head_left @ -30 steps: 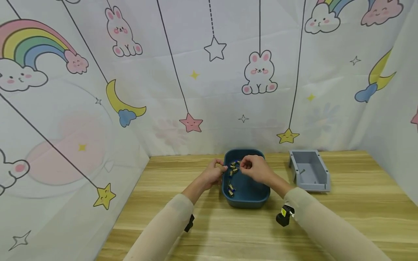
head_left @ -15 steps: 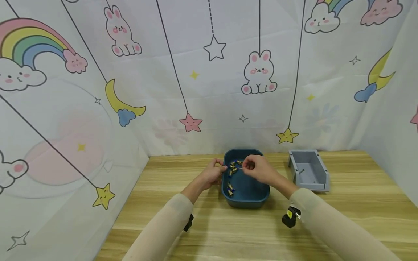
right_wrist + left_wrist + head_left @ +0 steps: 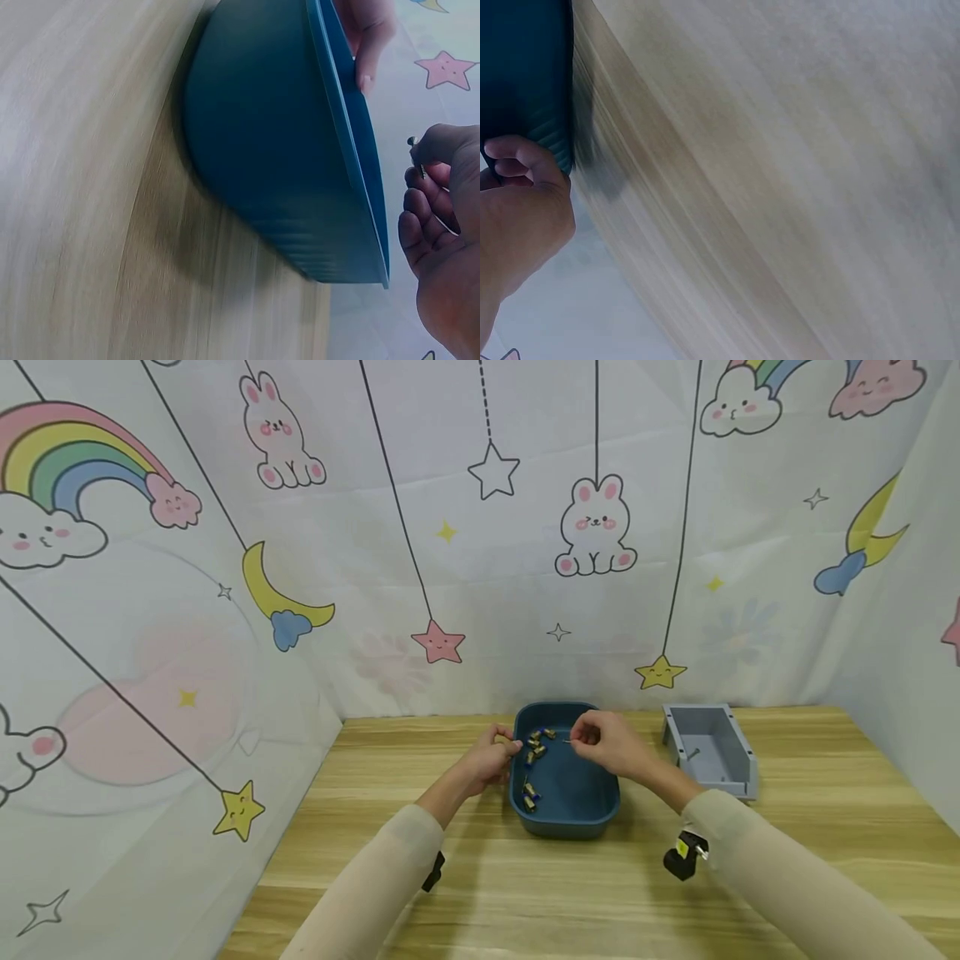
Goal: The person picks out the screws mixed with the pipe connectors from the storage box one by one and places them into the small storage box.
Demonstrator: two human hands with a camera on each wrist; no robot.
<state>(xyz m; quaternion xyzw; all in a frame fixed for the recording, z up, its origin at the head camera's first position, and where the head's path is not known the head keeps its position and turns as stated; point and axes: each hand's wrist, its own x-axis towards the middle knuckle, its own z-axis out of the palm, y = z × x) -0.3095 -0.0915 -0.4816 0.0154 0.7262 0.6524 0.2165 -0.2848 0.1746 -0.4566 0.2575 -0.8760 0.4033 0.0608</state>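
Observation:
A dark blue plastic bin [image 3: 573,802] sits on the table, with several small brass-and-blue fittings [image 3: 531,756] along its left side. My left hand [image 3: 489,760] grips the bin's left rim, thumb over the edge and fingers against the outer wall. In the left wrist view, curled fingers [image 3: 529,161] hold the bin's wall [image 3: 547,90]. My right hand [image 3: 609,745] is above the bin's right side, pinching a small metal screw [image 3: 415,154] between thumb and forefinger. The screw's head and threaded end show in the right wrist view.
A grey open-fronted tray [image 3: 716,789] stands right of the bin, holding a screw [image 3: 693,752] and another small piece. The wooden table [image 3: 525,893] meets a white printed cloth [image 3: 510,585] behind and at both sides.
My right hand has moved rightward over the bin, carrying the screw away from the fittings. My left hand stays on the rim; the bin has not moved.

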